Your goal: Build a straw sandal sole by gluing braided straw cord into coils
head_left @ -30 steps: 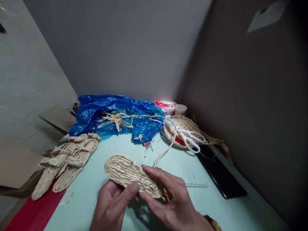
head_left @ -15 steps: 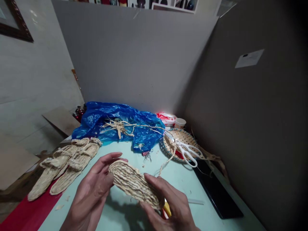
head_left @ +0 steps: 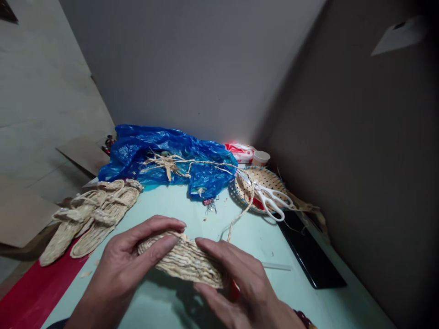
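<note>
Between my two hands is a woven straw sole (head_left: 187, 262), oval and made of rows of braided straw, held tilted above the table. My left hand (head_left: 137, 256) grips its left end, the thumb on the near face and the fingers over the top edge. Around the right end closes my right hand (head_left: 236, 278), thumb below and index finger along the top. A small red piece (head_left: 234, 290) shows by my right palm; I cannot make out what it is. From behind my right hand a straw cord (head_left: 242, 214) runs up towards the basket.
Finished straw slippers (head_left: 96, 214) lie at the left on a red cloth (head_left: 44, 283). A blue plastic bag (head_left: 212, 178) with loose straw is at the back. White-handled scissors (head_left: 274, 201) rest on a woven basket (head_left: 236, 194). A black tablet-like slab (head_left: 310, 256) and a paper cup (head_left: 261, 158) are at the right.
My left hand has closed onto the sole's left end, its thumb now lying across the face. The sole has tipped flatter. The view has tilted down.
</note>
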Demonstrator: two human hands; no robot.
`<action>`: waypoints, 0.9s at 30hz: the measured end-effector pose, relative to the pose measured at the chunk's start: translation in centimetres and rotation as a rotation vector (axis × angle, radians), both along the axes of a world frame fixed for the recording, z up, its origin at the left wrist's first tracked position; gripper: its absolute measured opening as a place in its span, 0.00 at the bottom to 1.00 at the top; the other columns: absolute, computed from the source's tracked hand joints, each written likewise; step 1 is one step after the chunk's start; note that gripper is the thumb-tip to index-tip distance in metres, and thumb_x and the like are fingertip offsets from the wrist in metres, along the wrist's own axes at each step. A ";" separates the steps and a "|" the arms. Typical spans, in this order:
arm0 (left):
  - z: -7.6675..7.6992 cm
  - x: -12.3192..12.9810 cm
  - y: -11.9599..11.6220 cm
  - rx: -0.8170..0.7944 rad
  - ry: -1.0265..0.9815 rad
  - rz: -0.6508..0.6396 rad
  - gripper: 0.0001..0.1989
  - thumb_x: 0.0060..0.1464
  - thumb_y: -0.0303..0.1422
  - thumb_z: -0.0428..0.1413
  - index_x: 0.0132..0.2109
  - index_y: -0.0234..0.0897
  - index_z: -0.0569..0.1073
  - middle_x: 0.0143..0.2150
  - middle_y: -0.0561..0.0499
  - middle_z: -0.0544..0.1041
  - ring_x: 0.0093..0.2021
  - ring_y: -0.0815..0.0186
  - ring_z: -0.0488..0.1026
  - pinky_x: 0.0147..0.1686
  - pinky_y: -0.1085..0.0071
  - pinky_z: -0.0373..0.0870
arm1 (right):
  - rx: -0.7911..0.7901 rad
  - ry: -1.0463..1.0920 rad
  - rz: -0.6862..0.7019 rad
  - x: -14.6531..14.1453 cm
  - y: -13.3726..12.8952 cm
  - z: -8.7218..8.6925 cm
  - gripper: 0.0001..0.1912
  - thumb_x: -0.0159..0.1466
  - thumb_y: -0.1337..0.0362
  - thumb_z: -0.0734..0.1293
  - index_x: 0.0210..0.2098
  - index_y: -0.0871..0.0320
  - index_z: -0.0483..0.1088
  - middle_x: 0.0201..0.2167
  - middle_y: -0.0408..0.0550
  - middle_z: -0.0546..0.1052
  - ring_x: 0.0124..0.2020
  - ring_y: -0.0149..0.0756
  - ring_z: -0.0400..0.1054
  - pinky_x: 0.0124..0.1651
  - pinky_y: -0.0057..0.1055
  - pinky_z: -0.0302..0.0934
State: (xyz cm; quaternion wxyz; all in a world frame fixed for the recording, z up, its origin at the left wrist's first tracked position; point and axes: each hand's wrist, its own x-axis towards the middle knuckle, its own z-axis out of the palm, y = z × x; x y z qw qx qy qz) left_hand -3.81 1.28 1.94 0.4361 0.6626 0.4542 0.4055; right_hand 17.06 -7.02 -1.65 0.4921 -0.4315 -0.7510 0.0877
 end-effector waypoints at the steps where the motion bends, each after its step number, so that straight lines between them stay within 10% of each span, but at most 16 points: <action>1: -0.1 -0.1 0.1 0.017 0.010 -0.028 0.10 0.51 0.47 0.65 0.34 0.48 0.86 0.39 0.50 0.87 0.42 0.57 0.82 0.41 0.79 0.75 | -0.054 -0.049 -0.006 0.3 -0.2 0.3 0.27 0.72 0.56 0.66 0.67 0.51 0.57 0.51 0.52 0.80 0.48 0.42 0.77 0.50 0.31 0.75; 6: -0.3 -0.1 0.5 -0.032 0.078 -0.079 0.11 0.52 0.47 0.64 0.31 0.47 0.85 0.36 0.51 0.86 0.39 0.59 0.81 0.39 0.80 0.74 | -0.389 -0.184 0.072 1.9 -0.3 2.7 0.44 0.62 0.43 0.73 0.69 0.54 0.56 0.43 0.51 0.83 0.38 0.46 0.79 0.37 0.36 0.74; 9: -0.4 -0.2 0.8 -0.120 0.150 -0.098 0.12 0.52 0.48 0.64 0.33 0.48 0.84 0.37 0.53 0.85 0.42 0.60 0.80 0.40 0.79 0.74 | -0.536 -0.159 0.114 3.0 0.1 4.2 0.36 0.64 0.51 0.74 0.66 0.55 0.62 0.41 0.47 0.83 0.34 0.39 0.77 0.40 0.32 0.71; 14: -1.1 -0.6 1.1 -0.218 0.203 -0.164 0.14 0.52 0.52 0.63 0.35 0.49 0.83 0.40 0.56 0.84 0.43 0.61 0.79 0.40 0.80 0.74 | -0.456 -0.104 0.157 4.4 0.6 4.8 0.12 0.70 0.69 0.65 0.51 0.61 0.75 0.43 0.46 0.81 0.44 0.33 0.75 0.49 0.25 0.65; 27: -3.0 -0.2 0.9 -0.401 0.153 -0.250 0.11 0.49 0.49 0.66 0.33 0.49 0.83 0.38 0.56 0.82 0.42 0.62 0.77 0.41 0.77 0.71 | -0.249 -0.054 0.261 4.6 1.5 4.1 0.07 0.70 0.74 0.67 0.45 0.70 0.78 0.42 0.53 0.80 0.45 0.35 0.70 0.54 0.35 0.59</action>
